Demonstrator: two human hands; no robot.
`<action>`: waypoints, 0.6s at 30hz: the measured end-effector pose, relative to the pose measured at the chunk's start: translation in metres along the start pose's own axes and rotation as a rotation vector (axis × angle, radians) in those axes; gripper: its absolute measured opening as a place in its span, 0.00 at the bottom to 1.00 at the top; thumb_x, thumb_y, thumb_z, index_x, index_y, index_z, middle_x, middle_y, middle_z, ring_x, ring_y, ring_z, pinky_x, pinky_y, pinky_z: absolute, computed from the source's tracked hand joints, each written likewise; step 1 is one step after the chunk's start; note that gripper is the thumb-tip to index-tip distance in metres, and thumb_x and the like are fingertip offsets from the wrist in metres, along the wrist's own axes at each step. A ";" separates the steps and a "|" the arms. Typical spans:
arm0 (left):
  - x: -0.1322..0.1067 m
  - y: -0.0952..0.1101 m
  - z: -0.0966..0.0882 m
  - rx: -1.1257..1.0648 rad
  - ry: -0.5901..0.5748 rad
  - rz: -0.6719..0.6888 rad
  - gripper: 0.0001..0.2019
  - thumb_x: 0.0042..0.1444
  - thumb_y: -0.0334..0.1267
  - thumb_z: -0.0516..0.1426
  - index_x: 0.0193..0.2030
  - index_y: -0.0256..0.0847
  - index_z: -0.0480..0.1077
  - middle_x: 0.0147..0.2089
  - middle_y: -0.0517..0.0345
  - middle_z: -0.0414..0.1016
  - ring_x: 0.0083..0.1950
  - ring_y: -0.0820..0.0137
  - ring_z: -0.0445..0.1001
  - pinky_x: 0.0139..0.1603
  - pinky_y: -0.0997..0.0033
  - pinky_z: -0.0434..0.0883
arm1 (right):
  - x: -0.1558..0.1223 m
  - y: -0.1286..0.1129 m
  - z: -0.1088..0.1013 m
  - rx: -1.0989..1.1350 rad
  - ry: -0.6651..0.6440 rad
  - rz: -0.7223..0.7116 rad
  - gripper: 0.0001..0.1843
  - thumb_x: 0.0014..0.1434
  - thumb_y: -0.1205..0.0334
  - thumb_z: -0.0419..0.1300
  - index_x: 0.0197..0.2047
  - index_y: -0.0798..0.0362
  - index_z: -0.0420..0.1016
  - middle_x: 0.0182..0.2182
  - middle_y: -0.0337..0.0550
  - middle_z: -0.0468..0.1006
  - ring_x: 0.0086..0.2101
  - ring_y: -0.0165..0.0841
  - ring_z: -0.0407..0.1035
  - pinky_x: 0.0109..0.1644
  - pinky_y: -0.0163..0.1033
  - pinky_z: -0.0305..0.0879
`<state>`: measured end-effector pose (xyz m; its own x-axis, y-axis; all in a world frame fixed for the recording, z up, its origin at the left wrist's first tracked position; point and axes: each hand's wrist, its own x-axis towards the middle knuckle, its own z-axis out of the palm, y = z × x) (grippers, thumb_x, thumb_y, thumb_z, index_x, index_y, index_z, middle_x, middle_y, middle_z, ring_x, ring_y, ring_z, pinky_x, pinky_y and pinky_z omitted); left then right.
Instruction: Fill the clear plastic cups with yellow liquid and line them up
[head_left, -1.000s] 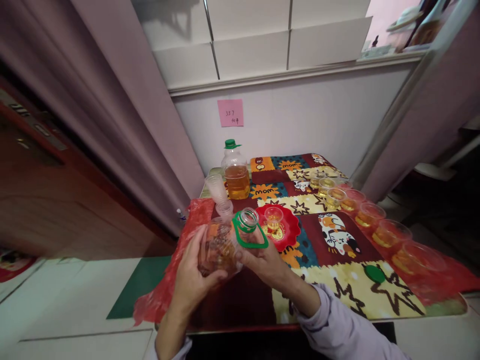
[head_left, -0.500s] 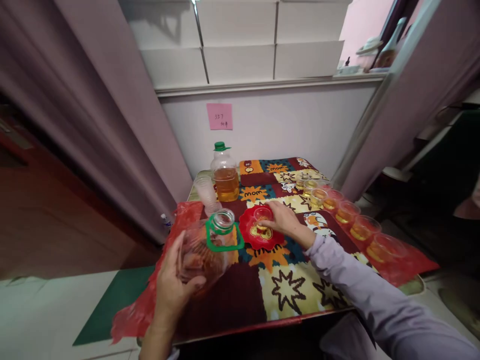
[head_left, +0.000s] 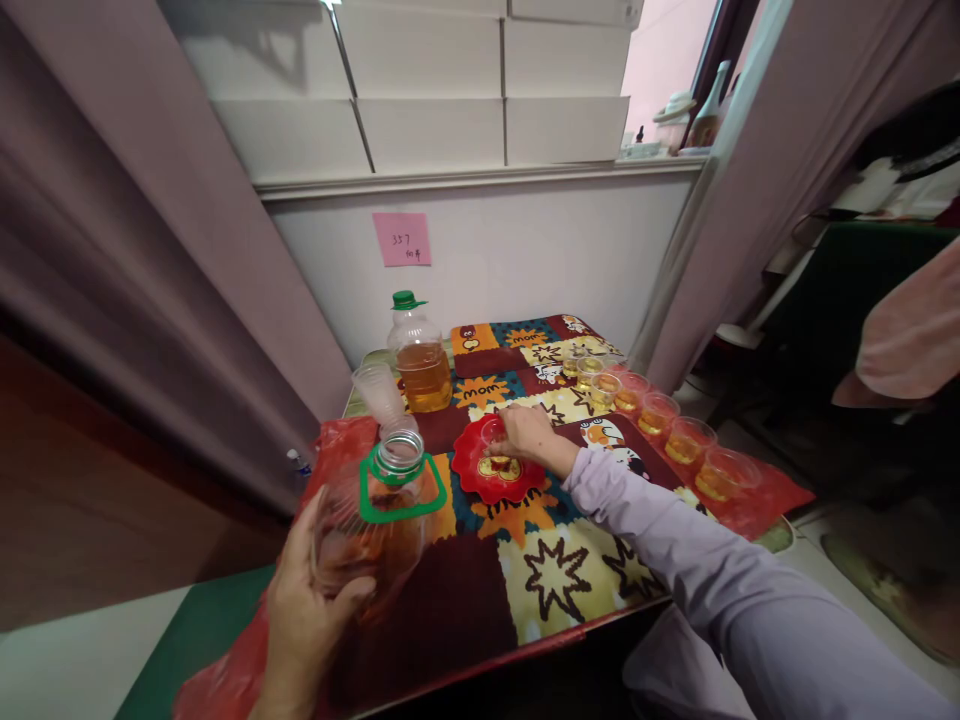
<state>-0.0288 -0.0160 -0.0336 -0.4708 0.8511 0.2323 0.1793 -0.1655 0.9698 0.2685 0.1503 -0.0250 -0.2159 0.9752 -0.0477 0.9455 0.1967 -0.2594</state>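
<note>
My left hand [head_left: 304,612] is wrapped round a large clear open bottle [head_left: 371,525] with amber liquid and a green handle ring, held upright at the table's near left corner. Reaching forward, my right hand [head_left: 525,433] closes on a small clear cup [head_left: 495,437] with a little amber liquid, which stands on a red plate [head_left: 491,475]. Behind them is a second bottle [head_left: 420,360] with a green cap and amber liquid. A stack of empty clear cups [head_left: 381,395] stands beside it.
A row of several filled clear cups [head_left: 660,425] runs along the table's right side on red plastic sheet [head_left: 757,495]. The table carries a colourful patterned cloth [head_left: 570,570]. A pink note [head_left: 402,239] hangs on the wall. Someone's pink sleeve [head_left: 911,345] shows at right.
My right hand left the big bottle and reached forward to the small cup on the red plate. My left hand keeps the bottle, brought upright. The camera view has shifted right.
</note>
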 end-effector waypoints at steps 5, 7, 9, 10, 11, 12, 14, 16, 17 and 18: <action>-0.001 0.002 0.000 0.094 -0.028 0.059 0.56 0.20 0.71 0.78 0.59 0.47 0.78 0.70 0.44 0.78 0.76 0.37 0.70 0.77 0.49 0.68 | -0.009 0.005 -0.017 0.066 0.063 0.010 0.32 0.62 0.38 0.72 0.58 0.53 0.83 0.55 0.57 0.87 0.54 0.51 0.82 0.54 0.46 0.72; -0.001 0.001 -0.001 0.102 -0.003 0.051 0.58 0.18 0.73 0.77 0.60 0.47 0.78 0.70 0.43 0.78 0.75 0.36 0.70 0.79 0.46 0.64 | -0.016 0.019 -0.028 0.099 0.098 0.010 0.33 0.65 0.37 0.68 0.63 0.52 0.81 0.57 0.55 0.87 0.54 0.49 0.82 0.53 0.45 0.72; -0.001 0.000 -0.001 0.079 0.025 0.032 0.58 0.17 0.72 0.78 0.59 0.46 0.78 0.68 0.42 0.79 0.75 0.34 0.70 0.78 0.45 0.66 | -0.024 0.044 -0.039 0.131 0.140 0.013 0.33 0.67 0.36 0.66 0.64 0.52 0.81 0.57 0.54 0.87 0.52 0.48 0.82 0.52 0.45 0.72; -0.001 -0.001 -0.002 0.069 0.031 0.030 0.57 0.17 0.71 0.78 0.58 0.46 0.78 0.67 0.42 0.80 0.75 0.34 0.70 0.77 0.46 0.68 | -0.027 0.059 -0.044 0.142 0.168 0.016 0.33 0.66 0.35 0.66 0.62 0.52 0.82 0.56 0.54 0.87 0.51 0.48 0.82 0.52 0.45 0.72; 0.000 -0.002 -0.002 0.060 0.030 0.034 0.56 0.17 0.70 0.78 0.57 0.47 0.78 0.67 0.43 0.80 0.75 0.35 0.70 0.76 0.47 0.69 | -0.030 0.076 -0.048 0.131 0.202 0.021 0.33 0.65 0.35 0.67 0.60 0.53 0.83 0.55 0.55 0.87 0.51 0.49 0.81 0.52 0.47 0.72; 0.000 -0.003 -0.002 0.055 0.021 0.042 0.54 0.18 0.69 0.79 0.56 0.47 0.78 0.68 0.43 0.79 0.76 0.36 0.70 0.77 0.48 0.68 | -0.032 0.094 -0.050 0.092 0.240 0.031 0.33 0.64 0.35 0.68 0.59 0.53 0.84 0.55 0.56 0.87 0.52 0.51 0.81 0.55 0.49 0.72; 0.001 -0.007 -0.003 0.048 0.001 0.057 0.54 0.18 0.69 0.79 0.57 0.48 0.78 0.69 0.43 0.78 0.76 0.37 0.69 0.80 0.49 0.64 | -0.036 0.133 -0.053 -0.022 0.263 0.046 0.33 0.61 0.36 0.70 0.58 0.54 0.85 0.57 0.59 0.85 0.55 0.55 0.78 0.60 0.55 0.70; 0.002 -0.009 -0.004 0.047 -0.012 0.062 0.57 0.19 0.70 0.79 0.59 0.47 0.77 0.71 0.41 0.76 0.77 0.36 0.68 0.82 0.47 0.59 | -0.039 0.169 -0.050 -0.114 0.286 0.099 0.31 0.59 0.37 0.72 0.56 0.51 0.86 0.62 0.60 0.82 0.60 0.57 0.75 0.66 0.63 0.65; 0.002 -0.010 -0.005 0.056 -0.014 0.065 0.57 0.19 0.71 0.78 0.59 0.46 0.77 0.71 0.40 0.76 0.77 0.35 0.68 0.83 0.46 0.58 | -0.041 0.186 -0.048 -0.146 0.296 0.123 0.29 0.59 0.38 0.72 0.54 0.50 0.86 0.64 0.59 0.80 0.62 0.58 0.72 0.69 0.67 0.61; 0.002 -0.010 -0.005 0.068 -0.017 0.068 0.57 0.20 0.72 0.78 0.60 0.46 0.77 0.72 0.41 0.76 0.77 0.35 0.69 0.83 0.45 0.58 | -0.042 0.201 -0.045 -0.173 0.303 0.146 0.28 0.59 0.38 0.72 0.53 0.49 0.86 0.66 0.59 0.78 0.64 0.58 0.70 0.70 0.71 0.58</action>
<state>-0.0358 -0.0152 -0.0420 -0.4410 0.8474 0.2956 0.2686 -0.1897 0.9444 0.4785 0.1534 -0.0318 -0.0182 0.9749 0.2219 0.9938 0.0420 -0.1030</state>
